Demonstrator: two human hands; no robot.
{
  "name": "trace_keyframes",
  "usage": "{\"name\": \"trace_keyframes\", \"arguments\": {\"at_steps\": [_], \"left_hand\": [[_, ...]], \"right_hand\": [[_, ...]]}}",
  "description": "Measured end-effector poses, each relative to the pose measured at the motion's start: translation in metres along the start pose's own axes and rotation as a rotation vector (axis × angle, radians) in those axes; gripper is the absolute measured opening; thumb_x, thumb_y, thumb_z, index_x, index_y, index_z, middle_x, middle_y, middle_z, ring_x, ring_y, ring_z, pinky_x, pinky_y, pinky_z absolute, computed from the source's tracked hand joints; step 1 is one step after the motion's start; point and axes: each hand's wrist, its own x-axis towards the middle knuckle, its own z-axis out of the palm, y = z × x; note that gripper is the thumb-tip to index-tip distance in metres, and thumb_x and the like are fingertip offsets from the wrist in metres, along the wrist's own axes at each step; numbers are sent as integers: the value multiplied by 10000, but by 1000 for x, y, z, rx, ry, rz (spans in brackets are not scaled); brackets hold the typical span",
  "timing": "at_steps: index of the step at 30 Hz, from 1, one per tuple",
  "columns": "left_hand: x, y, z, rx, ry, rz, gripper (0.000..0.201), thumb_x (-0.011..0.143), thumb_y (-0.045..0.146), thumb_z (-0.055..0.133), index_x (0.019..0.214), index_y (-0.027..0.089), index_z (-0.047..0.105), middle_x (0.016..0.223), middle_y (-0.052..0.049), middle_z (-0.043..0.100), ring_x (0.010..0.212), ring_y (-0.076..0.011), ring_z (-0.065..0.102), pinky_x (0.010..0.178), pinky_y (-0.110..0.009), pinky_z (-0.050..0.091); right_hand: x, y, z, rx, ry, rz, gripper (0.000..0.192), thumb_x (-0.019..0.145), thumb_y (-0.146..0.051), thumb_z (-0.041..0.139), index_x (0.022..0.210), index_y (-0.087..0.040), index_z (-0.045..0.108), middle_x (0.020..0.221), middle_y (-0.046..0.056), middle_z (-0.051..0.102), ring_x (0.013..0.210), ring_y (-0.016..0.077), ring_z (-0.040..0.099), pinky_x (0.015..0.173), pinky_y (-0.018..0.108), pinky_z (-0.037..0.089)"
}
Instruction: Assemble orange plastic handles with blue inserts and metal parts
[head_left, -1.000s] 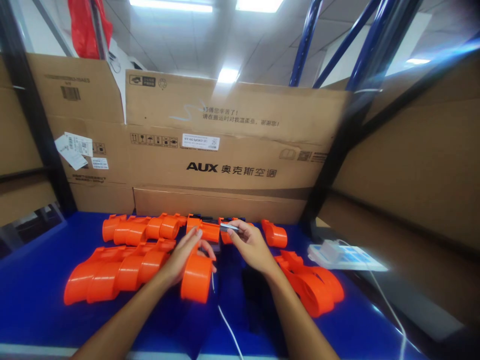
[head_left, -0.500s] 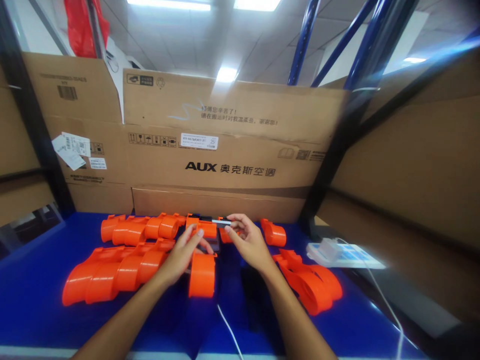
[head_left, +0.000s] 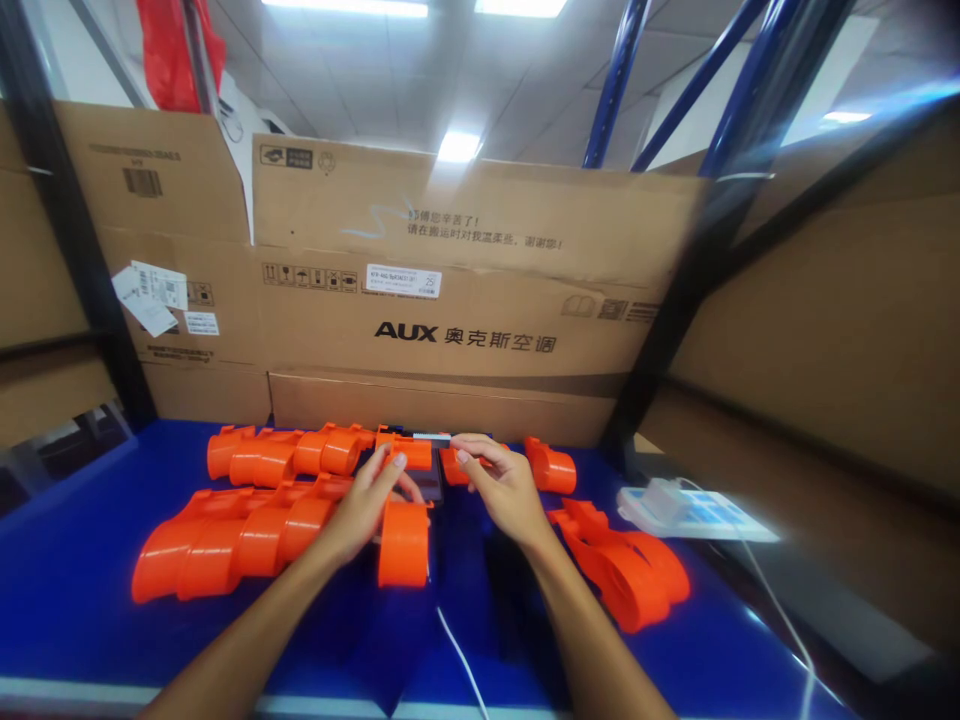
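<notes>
My left hand (head_left: 375,495) is closed around an orange plastic part (head_left: 412,456) with a curved band, held up over the middle of the table. My right hand (head_left: 504,485) pinches a thin grey strip-like tool (head_left: 431,437) at its right end. The tool's other end lies at the top edge of the held part; whether it touches is hard to tell. Just below my left hand stands an orange ring-shaped part (head_left: 403,545). Another orange part (head_left: 454,467) is half hidden behind my right fingers. A dark flat object (head_left: 433,486) shows between my hands.
Rows of orange parts (head_left: 247,535) lie on the blue tabletop (head_left: 67,560) at left, with more orange parts (head_left: 626,575) at right. A white power strip (head_left: 694,508) with a cable sits at the right edge. Cardboard (head_left: 465,390) walls off the back.
My right hand has brought the grey strip tool slightly left along the held part, and its fingers look straighter. My left hand keeps its grip. The view has shifted a little.
</notes>
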Motion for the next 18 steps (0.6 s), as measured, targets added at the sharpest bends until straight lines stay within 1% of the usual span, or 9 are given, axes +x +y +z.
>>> {"name": "trace_keyframes", "arguments": {"at_steps": [3, 6, 9, 12, 14, 15, 16, 18], "left_hand": [[1, -3, -1, 41, -7, 7, 515, 883, 573, 529, 1224, 205, 414, 738, -26, 697, 525, -160, 634, 496, -238, 468], [1, -5, -1, 58, -30, -8, 590, 880, 574, 533, 1302, 197, 365, 729, -26, 700, 519, -160, 623, 511, -247, 460], [1, -6, 1, 75, -57, -6, 602, 871, 573, 550, 1304, 198, 367, 740, -27, 701, 515, -159, 620, 509, -250, 454], [0, -2, 1, 61, -57, -18, 578, 861, 577, 568, 1272, 214, 387, 736, -21, 706, 525, -165, 632, 502, -245, 454], [0, 3, -2, 31, -46, -31, 533, 841, 588, 592, 1187, 209, 449, 701, -19, 703, 524, -171, 638, 495, -240, 456], [0, 6, -5, 6, -37, -49, 511, 829, 610, 592, 1111, 196, 493, 673, -25, 699, 509, -174, 635, 482, -239, 453], [1, 9, -9, -30, -26, -77, 508, 818, 643, 579, 1020, 179, 532, 645, -36, 692, 488, -176, 628, 465, -240, 449], [3, 15, -18, -138, 6, -164, 577, 793, 728, 523, 841, 155, 569, 596, -66, 678, 435, -181, 607, 419, -245, 430]], "right_hand": [[1, -1, 1, -1, -64, -41, 264, 859, -437, 662, 985, -233, 772, 1238, 114, 657, 956, 225, 668, 653, 302, 575], [-1, -1, 4, -27, -116, -66, 241, 881, -423, 645, 981, -250, 780, 1283, 104, 632, 1032, 240, 648, 713, 330, 583], [-3, -1, 8, -39, -156, -65, 230, 891, -400, 639, 1023, -268, 774, 1306, 91, 616, 1016, 229, 650, 690, 316, 584], [-3, 2, 10, 12, -155, -33, 249, 894, -415, 627, 1026, -259, 769, 1334, 88, 591, 980, 220, 657, 602, 281, 571], [-2, 4, 9, 35, -139, -19, 270, 898, -428, 611, 1023, -245, 763, 1294, 91, 618, 967, 223, 658, 568, 270, 554], [-1, 5, 8, 16, -131, -16, 276, 902, -424, 600, 1030, -237, 757, 1246, 91, 649, 962, 224, 658, 581, 273, 550], [0, 6, 6, -32, -122, -12, 275, 908, -411, 589, 1032, -229, 752, 1182, 89, 682, 950, 222, 661, 610, 280, 546], [2, 7, 0, -221, -135, 5, 246, 914, -361, 570, 995, -213, 749, 1041, 74, 732, 896, 211, 667, 679, 291, 528]]}}
